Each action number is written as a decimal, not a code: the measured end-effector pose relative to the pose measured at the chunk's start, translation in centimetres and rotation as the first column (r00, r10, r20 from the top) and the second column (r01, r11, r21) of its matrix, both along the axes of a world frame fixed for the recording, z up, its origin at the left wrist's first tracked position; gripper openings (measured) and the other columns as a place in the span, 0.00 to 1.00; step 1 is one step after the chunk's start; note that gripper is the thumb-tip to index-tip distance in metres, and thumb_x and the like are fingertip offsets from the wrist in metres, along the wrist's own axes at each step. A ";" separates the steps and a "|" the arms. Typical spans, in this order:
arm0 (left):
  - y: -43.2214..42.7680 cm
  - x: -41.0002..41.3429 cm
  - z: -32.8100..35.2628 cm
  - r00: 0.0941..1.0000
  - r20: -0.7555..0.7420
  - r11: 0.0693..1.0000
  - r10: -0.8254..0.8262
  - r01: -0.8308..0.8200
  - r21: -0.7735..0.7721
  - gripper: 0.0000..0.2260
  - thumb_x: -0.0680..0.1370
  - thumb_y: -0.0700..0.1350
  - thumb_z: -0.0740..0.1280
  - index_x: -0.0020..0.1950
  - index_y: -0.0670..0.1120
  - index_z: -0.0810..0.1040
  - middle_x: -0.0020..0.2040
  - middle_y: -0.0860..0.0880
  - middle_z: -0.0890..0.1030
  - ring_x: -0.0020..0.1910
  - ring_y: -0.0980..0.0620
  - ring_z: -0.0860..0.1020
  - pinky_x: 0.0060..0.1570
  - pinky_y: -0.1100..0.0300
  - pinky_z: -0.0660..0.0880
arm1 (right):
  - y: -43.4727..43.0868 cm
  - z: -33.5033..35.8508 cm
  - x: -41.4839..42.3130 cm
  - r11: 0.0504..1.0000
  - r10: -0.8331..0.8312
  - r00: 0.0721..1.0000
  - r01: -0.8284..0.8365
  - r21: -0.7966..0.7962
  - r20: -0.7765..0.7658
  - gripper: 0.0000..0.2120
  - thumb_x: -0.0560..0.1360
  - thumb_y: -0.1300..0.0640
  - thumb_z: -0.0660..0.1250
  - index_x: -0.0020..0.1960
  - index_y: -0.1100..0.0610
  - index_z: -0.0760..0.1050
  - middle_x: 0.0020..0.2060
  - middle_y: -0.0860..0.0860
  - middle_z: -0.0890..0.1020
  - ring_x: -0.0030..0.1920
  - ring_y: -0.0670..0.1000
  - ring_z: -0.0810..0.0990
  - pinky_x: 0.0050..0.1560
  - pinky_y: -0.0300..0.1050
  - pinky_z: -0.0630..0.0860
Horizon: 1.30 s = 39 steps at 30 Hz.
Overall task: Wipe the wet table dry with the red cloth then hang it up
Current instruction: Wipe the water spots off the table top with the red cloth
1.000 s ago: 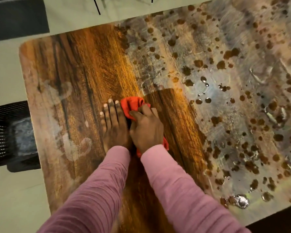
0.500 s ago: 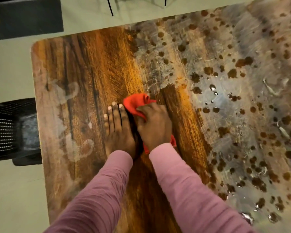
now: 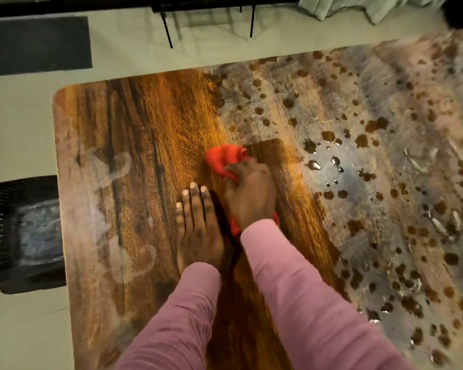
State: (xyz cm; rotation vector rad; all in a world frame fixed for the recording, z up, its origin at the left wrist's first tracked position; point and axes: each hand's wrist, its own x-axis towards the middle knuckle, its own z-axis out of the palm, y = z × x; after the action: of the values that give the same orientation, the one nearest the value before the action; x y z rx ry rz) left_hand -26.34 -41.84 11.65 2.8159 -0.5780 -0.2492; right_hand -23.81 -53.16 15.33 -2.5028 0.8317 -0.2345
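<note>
Cloth (image 3: pixel 223 159), red and bunched, lies on the table (image 3: pixel 145 116) near its middle, under the right hand (image 3: pixel 251 196). That hand grips it with curled fingers. A red wad sticks out past the fingertips on the far side, and a small red edge shows by the wrist. The left hand (image 3: pixel 198 231) lies flat on the wood just beside the right one, fingers straight and close together, holding nothing. Both arms wear pink sleeves (image 3: pixel 305 303).

The table's left part shows brown wood grain with a few pale smears (image 3: pixel 112 166). Its right part carries a grey wet film and many dark spots, with several bright drops (image 3: pixel 314 165) just right of the cloth. The cloth sits at the border between the 2 parts.

A black mesh chair (image 3: pixel 16 225) stands off the table's left edge. Beyond the far edge, on the pale floor, are a dark mat (image 3: pixel 35 44), 2 thin black legs (image 3: pixel 167 33) of some frame, and a heap of grey-green fabric (image 3: pixel 358 6).
</note>
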 end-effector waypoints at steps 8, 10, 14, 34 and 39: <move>-0.1 0.0 0.2 1.000 -0.009 0.999 0.020 -0.020 -0.039 0.29 0.76 0.48 0.46 0.78 0.41 0.57 0.78 0.40 0.56 0.77 0.40 0.54 0.75 0.46 0.47 | -7.0 0.0 2.1 0.942 -0.336 0.942 0.335 -0.020 -0.006 0.13 0.72 0.59 0.69 0.55 0.51 0.81 0.53 0.53 0.82 0.53 0.57 0.79 0.53 0.46 0.74; 0.1 0.1 0.5 0.999 -0.029 0.997 0.043 -0.045 -0.069 0.28 0.78 0.48 0.48 0.78 0.43 0.57 0.78 0.41 0.55 0.78 0.41 0.52 0.75 0.47 0.45 | -5.6 0.2 2.6 0.949 -0.312 0.950 0.312 -0.032 0.005 0.13 0.71 0.59 0.68 0.55 0.51 0.82 0.52 0.53 0.82 0.52 0.57 0.79 0.53 0.46 0.75; -0.7 2.4 1.2 0.982 -0.050 0.970 0.183 -0.188 -0.151 0.29 0.76 0.48 0.54 0.78 0.45 0.58 0.79 0.42 0.56 0.78 0.41 0.51 0.76 0.45 0.47 | -2.1 0.1 1.8 0.992 0.107 0.994 -0.107 -0.067 -0.002 0.12 0.72 0.56 0.68 0.55 0.52 0.81 0.50 0.53 0.80 0.51 0.57 0.76 0.48 0.49 0.75; -2.9 13.2 -2.2 0.991 0.104 0.992 0.089 -0.097 0.076 0.29 0.78 0.61 0.42 0.78 0.54 0.51 0.80 0.46 0.49 0.78 0.43 0.44 0.73 0.39 0.39 | -8.6 -0.8 8.2 0.943 -0.313 0.949 0.316 -0.106 0.048 0.10 0.73 0.60 0.67 0.53 0.56 0.81 0.53 0.55 0.79 0.51 0.58 0.78 0.45 0.43 0.69; -3.0 13.1 -1.9 0.989 0.113 0.990 0.095 -0.106 0.092 0.29 0.77 0.60 0.42 0.78 0.54 0.52 0.80 0.46 0.51 0.78 0.42 0.45 0.73 0.38 0.41 | -4.2 -0.6 8.6 0.998 -0.031 0.997 0.034 -0.049 0.064 0.10 0.73 0.57 0.67 0.53 0.51 0.81 0.53 0.51 0.78 0.52 0.54 0.77 0.48 0.44 0.73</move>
State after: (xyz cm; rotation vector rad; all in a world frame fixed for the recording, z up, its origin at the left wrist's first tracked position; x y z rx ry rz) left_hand -13.20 -44.86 9.80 2.9578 -0.4562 -0.1081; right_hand -15.19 -57.37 14.68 -2.5156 0.8511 -0.3479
